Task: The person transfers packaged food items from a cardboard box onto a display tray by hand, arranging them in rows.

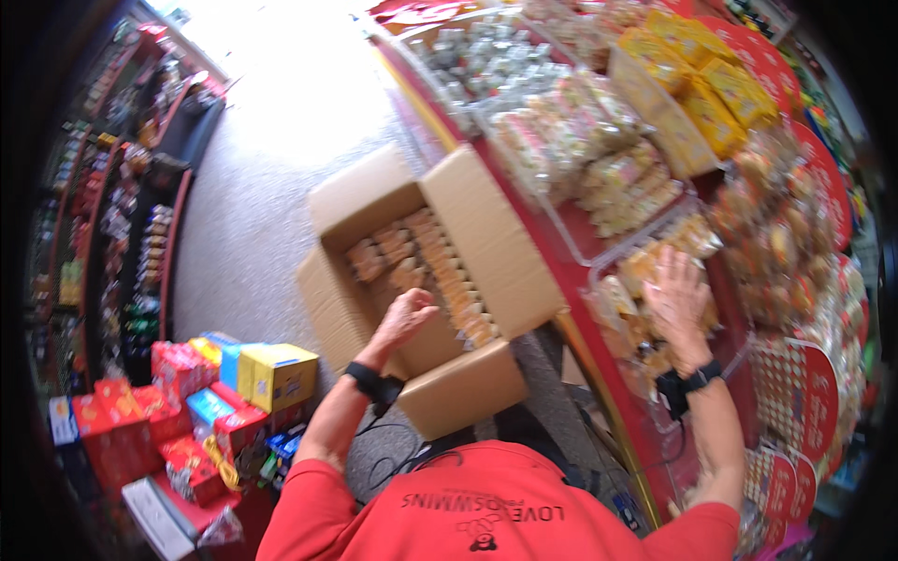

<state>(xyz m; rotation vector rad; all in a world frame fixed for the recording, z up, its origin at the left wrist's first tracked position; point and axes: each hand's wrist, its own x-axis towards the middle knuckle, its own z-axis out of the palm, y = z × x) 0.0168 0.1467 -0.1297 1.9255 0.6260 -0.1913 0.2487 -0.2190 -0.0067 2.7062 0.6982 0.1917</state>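
Note:
An open cardboard box (459,393) stands before me with its flaps folded out. Rows of packaged snacks (456,280) in clear wrappers line its far end and right side. Over the box is my left hand (408,317), its fingers curled; whether it holds a small thing does not show. My right hand (677,291) lies spread, palm down, on similar wrapped snacks (631,266) in a clear plastic bin (736,357) on the red display counter. Both wrists wear black bands with small devices and cables.
Neighbouring bins hold wrapped sweets (484,56), pale snack packs (561,126) and yellow packets (701,77). Colourful cartons (277,375) are stacked at the lower left. Stocked shelves (105,210) line the far left. The counter's yellow edge (610,414) runs beside the box.

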